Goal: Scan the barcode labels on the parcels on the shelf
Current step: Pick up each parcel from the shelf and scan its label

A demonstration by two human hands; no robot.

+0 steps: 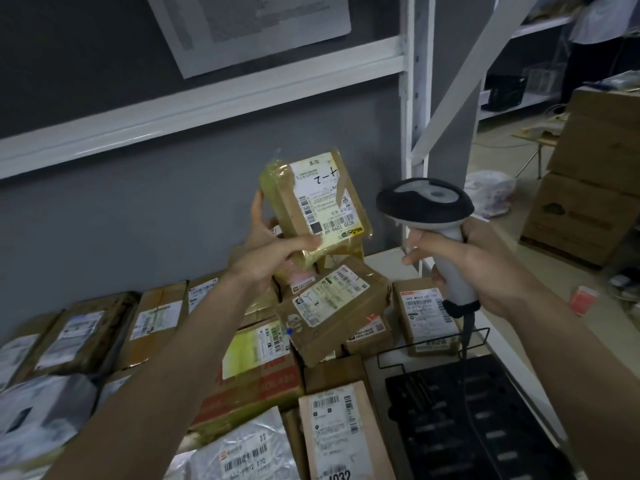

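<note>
Many parcels point(332, 306) crowd white shelf point(388, 258), perhaps warehouse.

A brown cardboard parcel point(313, 206) wrapped in glossy yellowish tape carried a matt white paper label point(323, 197); the scanner point(437, 230) was smooth grey and black plastic; the shelf frame point(414, 109) looked white painted metal
</note>
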